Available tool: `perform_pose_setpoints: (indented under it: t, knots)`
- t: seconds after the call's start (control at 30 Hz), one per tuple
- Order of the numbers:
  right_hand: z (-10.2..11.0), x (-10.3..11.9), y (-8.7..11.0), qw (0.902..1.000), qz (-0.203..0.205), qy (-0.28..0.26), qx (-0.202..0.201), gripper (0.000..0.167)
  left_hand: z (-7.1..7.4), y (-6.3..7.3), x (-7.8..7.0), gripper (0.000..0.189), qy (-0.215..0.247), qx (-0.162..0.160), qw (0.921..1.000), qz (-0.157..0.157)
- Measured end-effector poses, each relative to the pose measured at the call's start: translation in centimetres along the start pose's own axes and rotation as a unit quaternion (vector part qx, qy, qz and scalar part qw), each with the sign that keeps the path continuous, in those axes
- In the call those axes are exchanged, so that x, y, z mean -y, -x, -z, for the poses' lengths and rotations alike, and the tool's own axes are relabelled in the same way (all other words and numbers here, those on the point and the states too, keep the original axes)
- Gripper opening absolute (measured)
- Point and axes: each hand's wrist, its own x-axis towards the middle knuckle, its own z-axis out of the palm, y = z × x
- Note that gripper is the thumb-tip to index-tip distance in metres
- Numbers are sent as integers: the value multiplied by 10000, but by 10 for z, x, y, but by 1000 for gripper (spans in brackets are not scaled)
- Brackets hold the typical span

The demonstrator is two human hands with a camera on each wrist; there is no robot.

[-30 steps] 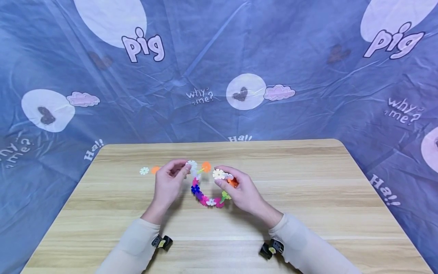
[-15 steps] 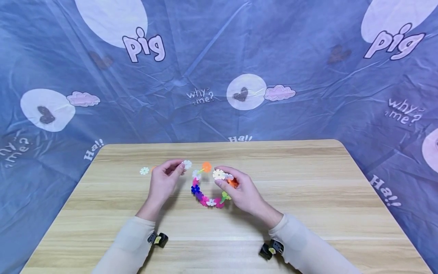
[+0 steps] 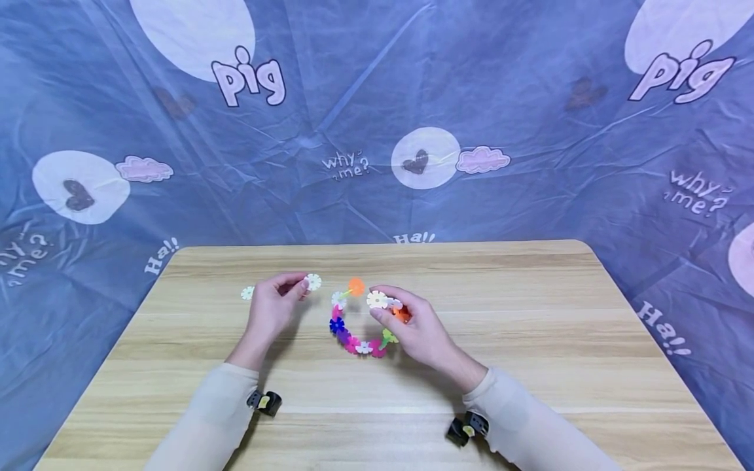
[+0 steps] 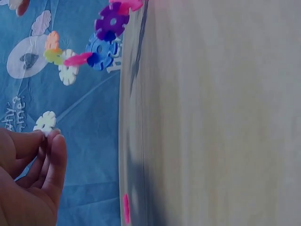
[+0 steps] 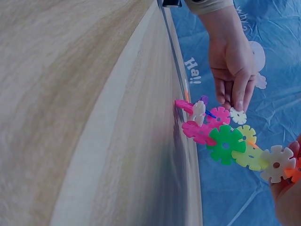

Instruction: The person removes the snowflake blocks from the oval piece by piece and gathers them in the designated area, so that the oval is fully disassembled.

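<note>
My left hand (image 3: pixel 272 307) pinches a loose white snowflake disc (image 3: pixel 313 282) between thumb and fingertips, held above the table. In the left wrist view that white disc (image 4: pixel 46 120) stands apart from the chain. My right hand (image 3: pixel 415 325) grips one end of a curved chain of interlocking snowflake discs (image 3: pixel 337 325), with a cream disc (image 3: pixel 377 299) at the fingertips. Pink, blue, purple, white and green discs make up the curve. An orange disc (image 3: pixel 356 286) tips its other end. The right wrist view shows a green disc (image 5: pixel 226 145) slotted into its neighbours.
Another white snowflake disc (image 3: pixel 247 293) lies on the wooden table (image 3: pixel 530 340), left of my left hand. A thin pink piece (image 4: pixel 126 208) shows near the table edge in the left wrist view. A blue printed cloth (image 3: pixel 365 196) hangs behind the table.
My left hand has drawn the white disc leftward, away from the chain's orange-tipped end. It now covers the loose orange disc seen earlier on the table. My right hand stays in place.
</note>
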Motion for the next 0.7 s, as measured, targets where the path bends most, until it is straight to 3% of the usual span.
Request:
perform_pose_setpoints:
  t: [0.37,0.7]
  knots:
    - [0,1,0,10000,-1,39,-16,40,10,-13,-1,20,-647,367,9958,530]
    - [-1,1,0,10000,11,-6,12,41,15,-28,10,17,-1303,679,9882,431]
